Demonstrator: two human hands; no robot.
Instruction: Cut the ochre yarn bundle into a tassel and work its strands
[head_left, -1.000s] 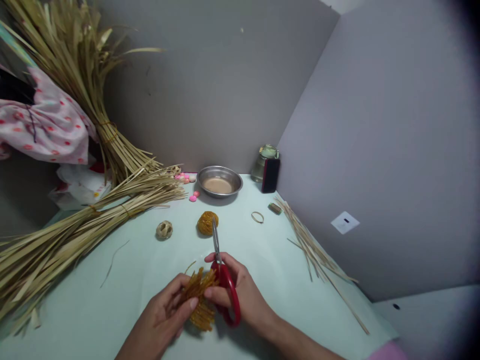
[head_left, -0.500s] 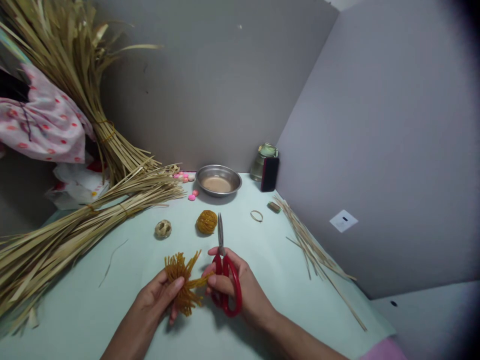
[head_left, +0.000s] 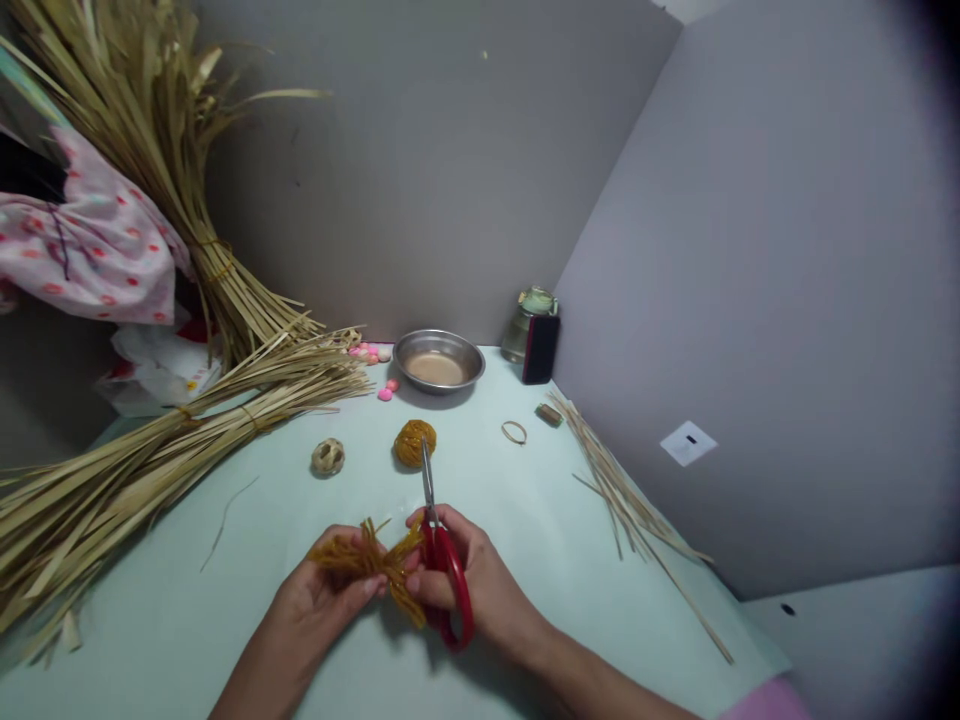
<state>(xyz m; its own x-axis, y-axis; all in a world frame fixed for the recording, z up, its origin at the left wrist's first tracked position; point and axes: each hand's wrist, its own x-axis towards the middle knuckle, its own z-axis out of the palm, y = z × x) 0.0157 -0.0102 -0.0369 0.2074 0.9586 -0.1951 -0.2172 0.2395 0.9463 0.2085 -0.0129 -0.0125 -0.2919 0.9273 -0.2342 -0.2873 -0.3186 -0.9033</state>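
Observation:
My left hand is closed on a tuft of orange-brown straw strips, held just above the pale green table. My right hand grips red-handled scissors; their blades are together and point away from me, and its thumb touches the tuft too. Past the blade tips sit an orange woven ball and, left of it, a smaller pale woven ball.
Long bundles of dried straw cover the left side, with spotted pink cloth behind. A steel bowl, pink beads, a jar and a dark phone stand at the back. Thin sticks line the right wall; a small ring lies nearby.
The tuft has been turned in my left hand and brought back against the scissors hand. The scissors tilted slightly left.

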